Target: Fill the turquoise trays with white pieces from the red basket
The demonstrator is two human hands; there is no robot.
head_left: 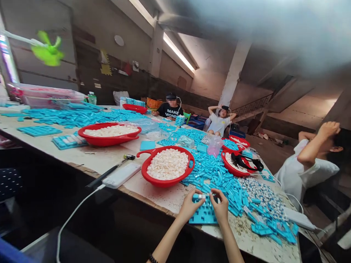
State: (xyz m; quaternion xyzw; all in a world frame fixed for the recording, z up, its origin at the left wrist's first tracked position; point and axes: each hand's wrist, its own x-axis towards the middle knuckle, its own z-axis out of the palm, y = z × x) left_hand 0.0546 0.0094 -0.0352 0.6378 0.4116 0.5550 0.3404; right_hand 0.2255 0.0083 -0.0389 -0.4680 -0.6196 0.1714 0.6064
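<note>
Both of my hands meet at the near table edge over a flat blue plastic tray (203, 215) with a grid of slots. My left hand (189, 205) pinches a small white and blue piece (202, 196) at the tray's top edge. Touching the same spot from the other side, my right hand (220, 205) has its fingers closed. A heap of small blue plastic parts (219, 177) lies just beyond the tray. A red basin (166, 166) full of small white pieces stands to the left of the heap.
More red basins (109, 133) (238, 163), stacked blue trays (40, 130), a white power bank (121, 175) with cable and a small hammer (111, 170) lie on the long table (104, 157). Three other people sit along the far and right sides. A green fan (47, 51) hangs at upper left.
</note>
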